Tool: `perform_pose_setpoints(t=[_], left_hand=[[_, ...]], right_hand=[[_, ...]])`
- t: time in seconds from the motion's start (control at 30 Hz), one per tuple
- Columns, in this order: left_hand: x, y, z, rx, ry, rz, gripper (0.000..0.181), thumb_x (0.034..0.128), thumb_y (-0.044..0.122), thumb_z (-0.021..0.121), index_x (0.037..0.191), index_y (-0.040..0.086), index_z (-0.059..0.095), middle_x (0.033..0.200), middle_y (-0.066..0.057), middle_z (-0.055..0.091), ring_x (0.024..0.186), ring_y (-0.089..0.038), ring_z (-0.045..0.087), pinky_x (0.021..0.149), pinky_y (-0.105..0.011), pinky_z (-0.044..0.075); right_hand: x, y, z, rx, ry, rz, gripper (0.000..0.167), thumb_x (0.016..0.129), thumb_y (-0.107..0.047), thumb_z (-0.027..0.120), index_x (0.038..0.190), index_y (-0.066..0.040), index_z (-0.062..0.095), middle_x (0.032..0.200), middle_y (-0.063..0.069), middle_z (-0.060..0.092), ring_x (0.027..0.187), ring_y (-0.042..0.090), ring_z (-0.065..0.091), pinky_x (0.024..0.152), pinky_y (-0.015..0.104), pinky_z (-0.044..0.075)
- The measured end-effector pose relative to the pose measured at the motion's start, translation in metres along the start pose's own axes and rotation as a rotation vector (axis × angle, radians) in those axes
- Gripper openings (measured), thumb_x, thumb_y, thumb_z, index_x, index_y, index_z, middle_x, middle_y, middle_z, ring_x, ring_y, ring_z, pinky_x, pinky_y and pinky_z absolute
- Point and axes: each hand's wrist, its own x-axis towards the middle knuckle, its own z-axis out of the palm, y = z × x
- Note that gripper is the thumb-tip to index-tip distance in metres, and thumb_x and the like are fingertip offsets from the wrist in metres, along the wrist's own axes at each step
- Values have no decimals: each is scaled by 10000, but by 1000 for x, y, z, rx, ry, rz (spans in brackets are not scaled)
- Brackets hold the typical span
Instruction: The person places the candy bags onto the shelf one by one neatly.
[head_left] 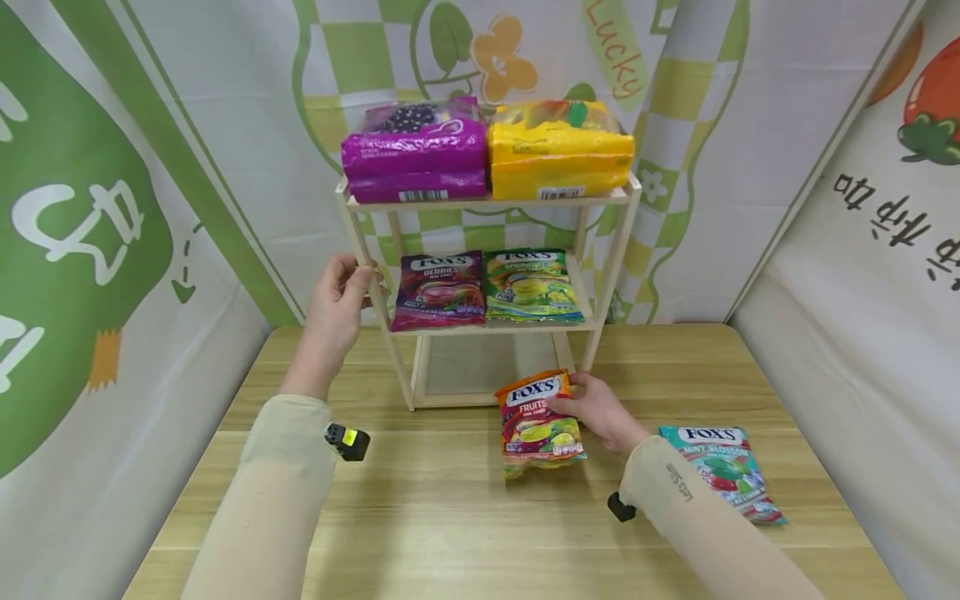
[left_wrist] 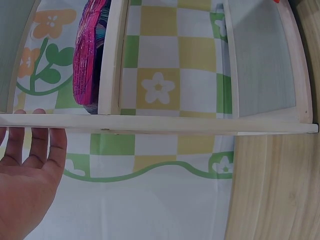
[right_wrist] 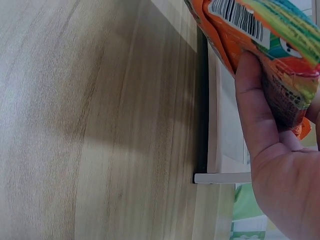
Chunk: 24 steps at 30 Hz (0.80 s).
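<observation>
My left hand [head_left: 337, 300] grips the left front post of a small wooden three-tier shelf [head_left: 607, 275], its fingers passing behind the post in the left wrist view. My right hand [head_left: 603, 414] pinches an orange and red bag of Fox's Fruits candy [head_left: 536, 425] by its right side. The bag tilts in front of the bottom tier, overlapping its front edge in the head view. On the middle tier lie a purple bag of Berries candy [head_left: 441, 292] and a green and yellow candy bag [head_left: 531, 287], side by side.
The top tier carries a large purple pack [head_left: 416, 158] and a yellow pack [head_left: 561, 154]. A teal bag of Mint Blossom candy [head_left: 723, 467] lies on the wooden table [head_left: 420, 517], partly behind my right forearm. Printed curtains surround the table at the back and sides.
</observation>
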Motion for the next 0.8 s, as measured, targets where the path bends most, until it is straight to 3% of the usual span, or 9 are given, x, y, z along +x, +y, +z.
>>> perform_pose_setpoints(t=[0.8], left_hand=[[0, -3, 0, 9, 7, 13, 386, 1097, 374, 419, 1292, 46, 477, 1156, -52, 564, 1061, -162, 596, 980, -327, 543]], right_hand=[[6, 1, 7, 92, -2, -16, 657, 996, -225, 692, 1501, 34, 361, 1248, 258, 630, 883, 218, 721, 775, 366, 641]])
